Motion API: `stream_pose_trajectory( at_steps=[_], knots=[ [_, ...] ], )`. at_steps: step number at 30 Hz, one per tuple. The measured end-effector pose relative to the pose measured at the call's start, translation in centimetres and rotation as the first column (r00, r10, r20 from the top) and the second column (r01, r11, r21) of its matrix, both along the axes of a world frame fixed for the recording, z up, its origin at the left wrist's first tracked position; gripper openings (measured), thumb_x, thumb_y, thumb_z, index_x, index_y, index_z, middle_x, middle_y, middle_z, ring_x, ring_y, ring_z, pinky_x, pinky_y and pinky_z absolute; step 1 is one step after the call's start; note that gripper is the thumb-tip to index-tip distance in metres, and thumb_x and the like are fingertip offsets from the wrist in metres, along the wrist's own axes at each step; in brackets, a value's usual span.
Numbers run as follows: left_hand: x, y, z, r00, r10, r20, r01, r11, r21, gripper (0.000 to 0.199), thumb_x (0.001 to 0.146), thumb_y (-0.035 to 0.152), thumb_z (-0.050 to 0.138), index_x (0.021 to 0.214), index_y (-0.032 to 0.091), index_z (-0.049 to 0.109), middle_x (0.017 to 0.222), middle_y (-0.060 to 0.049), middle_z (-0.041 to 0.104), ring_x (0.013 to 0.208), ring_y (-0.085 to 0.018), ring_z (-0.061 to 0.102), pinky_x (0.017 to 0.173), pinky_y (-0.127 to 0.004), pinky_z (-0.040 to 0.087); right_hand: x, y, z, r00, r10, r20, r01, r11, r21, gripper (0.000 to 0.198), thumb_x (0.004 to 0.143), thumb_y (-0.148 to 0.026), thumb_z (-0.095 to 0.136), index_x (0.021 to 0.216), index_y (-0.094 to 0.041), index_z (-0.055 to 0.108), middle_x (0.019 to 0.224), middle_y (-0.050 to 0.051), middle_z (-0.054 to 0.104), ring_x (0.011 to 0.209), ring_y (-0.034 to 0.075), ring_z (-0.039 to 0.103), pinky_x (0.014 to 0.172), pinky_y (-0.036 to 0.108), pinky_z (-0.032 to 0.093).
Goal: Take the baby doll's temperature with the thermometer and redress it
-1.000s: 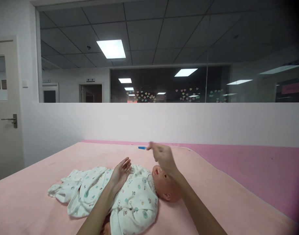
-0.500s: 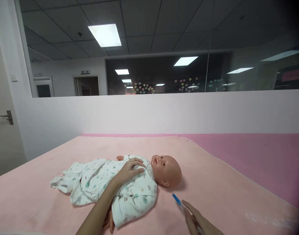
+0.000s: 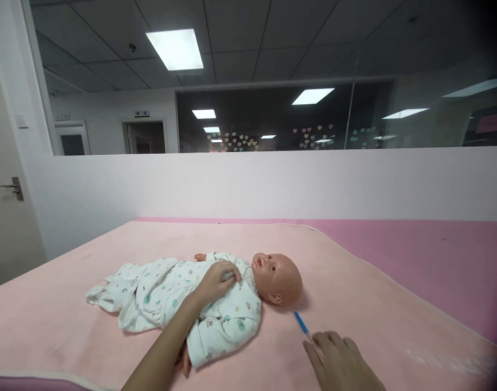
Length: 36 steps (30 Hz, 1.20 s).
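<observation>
A baby doll [image 3: 277,279] lies on its back, its head to the right. It wears a white romper [image 3: 227,331] printed with small green and brown figures. On the chest, below the collar, rests my left hand [image 3: 219,279], fingers curled and thumb near the index finger, pinching the cloth. My right hand [image 3: 338,358] is low on the sheet, right of the doll, palm down. Between its thumb and index finger is a slim stick with a blue end [image 3: 301,322], pointing toward the doll's head. The rest of the stick is thin, pale and mostly hidden by the hand.
A peach sheet [image 3: 374,304] covers most of the padded pink surface [image 3: 447,260]. Behind stands a low white wall [image 3: 272,184] with glass above it. A door [image 3: 7,217] is at the far left.
My right hand has turned palm down and shifted slightly right with the blue-ended stick. The fingers of my left hand have curled in on the doll's chest. The view has tilted slightly.
</observation>
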State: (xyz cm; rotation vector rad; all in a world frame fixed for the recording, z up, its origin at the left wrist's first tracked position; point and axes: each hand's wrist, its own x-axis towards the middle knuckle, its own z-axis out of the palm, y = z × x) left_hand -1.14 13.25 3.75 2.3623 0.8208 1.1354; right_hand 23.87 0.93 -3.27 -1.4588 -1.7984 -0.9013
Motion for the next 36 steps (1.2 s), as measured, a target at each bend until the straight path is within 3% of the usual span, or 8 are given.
stream_pose_trajectory(
  at_steps=[3, 5, 10, 15, 19, 25, 31, 36],
  knots=[
    [-0.1, -0.1, 0.0, 1.000, -0.003, 0.020, 0.003, 0.999, -0.037, 0.019, 0.072, 0.011, 0.047, 0.077, 0.020, 0.063, 0.081, -0.001, 0.064, 0.084, -0.016, 0.055, 0.081, -0.028, 0.039, -4.2, 2.2, 3.0, 0.982, 0.099, -0.163, -0.089, 0.994, 0.071, 0.011, 0.079, -0.022, 0.045, 0.077, -0.023, 0.056, 0.068, 0.005, 0.059, 0.062, 0.019, 0.051, 0.053, 0.030, 0.038],
    [-0.2, 0.0, -0.1, 0.998, -0.021, 0.062, 0.026, 0.996, -0.080, 0.018, 0.072, 0.012, 0.048, 0.080, 0.019, 0.062, 0.082, -0.001, 0.064, 0.082, -0.016, 0.056, 0.079, -0.028, 0.040, -7.7, 4.2, 4.9, 0.954, 0.235, -0.187, -0.242, 0.970, -0.013, 0.013, 0.078, -0.015, 0.043, 0.078, -0.022, 0.054, 0.071, 0.004, 0.057, 0.064, 0.018, 0.051, 0.056, 0.029, 0.038],
    [-0.5, 1.1, -0.6, 0.958, -0.023, 0.286, 0.074, 0.983, -0.166, 0.010, 0.070, 0.011, 0.049, 0.076, 0.016, 0.056, 0.069, 0.001, 0.057, 0.067, -0.011, 0.052, 0.062, -0.022, 0.039, -13.6, 9.0, 6.5, 0.950, 0.231, -0.208, -0.278, 0.932, -0.232, 0.034, 0.070, -0.001, 0.036, 0.093, -0.019, 0.053, 0.080, 0.006, 0.051, 0.070, 0.019, 0.048, 0.060, 0.031, 0.040],
    [-0.7, 1.9, -1.1, 0.905, -0.021, 0.424, 0.180, 0.924, -0.339, 0.021, 0.068, 0.015, 0.058, 0.088, 0.017, 0.052, 0.066, 0.002, 0.059, 0.065, -0.011, 0.056, 0.059, -0.021, 0.040, -13.2, 11.4, 4.5, 0.726, 0.504, -0.468, -0.604, 0.793, -0.082, 0.047, 0.065, 0.000, 0.036, 0.105, -0.021, 0.048, 0.092, 0.005, 0.045, 0.083, 0.016, 0.046, 0.071, 0.029, 0.042],
    [-0.8, 1.8, -1.0, 0.880, 0.004, 0.475, 0.210, 0.894, -0.396, 0.028, 0.067, 0.019, 0.064, 0.092, 0.018, 0.053, 0.074, -0.002, 0.065, 0.073, -0.013, 0.060, 0.067, -0.023, 0.044, -12.8, 11.8, 3.5, 0.573, 0.579, -0.580, -0.668, 0.740, 0.079, 0.038, 0.067, 0.001, 0.035, 0.095, -0.019, 0.050, 0.091, 0.004, 0.047, 0.087, 0.015, 0.046, 0.077, 0.029, 0.041],
    [-0.9, 1.9, -0.8, 0.878, 0.067, 0.474, 0.146, 0.905, -0.399, 0.025, 0.063, 0.023, 0.069, 0.085, 0.015, 0.059, 0.077, -0.005, 0.066, 0.077, -0.015, 0.061, 0.075, -0.027, 0.047, -13.0, 11.9, 3.2, 0.559, 0.594, -0.578, -0.639, 0.753, 0.155, 0.023, 0.076, -0.006, 0.037, 0.090, -0.018, 0.051, 0.086, 0.004, 0.052, 0.083, 0.015, 0.049, 0.074, 0.030, 0.042],
    [-0.8, 1.5, -0.6, 0.927, -0.009, 0.375, 0.139, 0.936, -0.322, 0.022, 0.066, 0.022, 0.066, 0.085, 0.014, 0.061, 0.083, -0.006, 0.066, 0.082, -0.016, 0.061, 0.078, -0.029, 0.047, -13.1, 11.7, 3.1, 0.532, 0.615, -0.582, -0.633, 0.745, 0.209, 0.022, 0.080, -0.007, 0.037, 0.092, -0.018, 0.051, 0.087, 0.004, 0.053, 0.084, 0.014, 0.050, 0.075, 0.029, 0.043],
    [-0.6, 1.2, -0.3, 0.950, -0.056, 0.308, 0.143, 0.953, -0.268, 0.025, 0.067, 0.018, 0.063, 0.092, 0.016, 0.063, 0.092, -0.006, 0.066, 0.086, -0.017, 0.059, 0.082, -0.031, 0.046, -13.1, 11.4, 3.0, 0.583, 0.639, -0.501, -0.576, 0.761, 0.299, 0.029, 0.080, -0.004, 0.037, 0.101, -0.021, 0.050, 0.092, 0.003, 0.054, 0.090, 0.014, 0.050, 0.080, 0.030, 0.044]
  ],
)
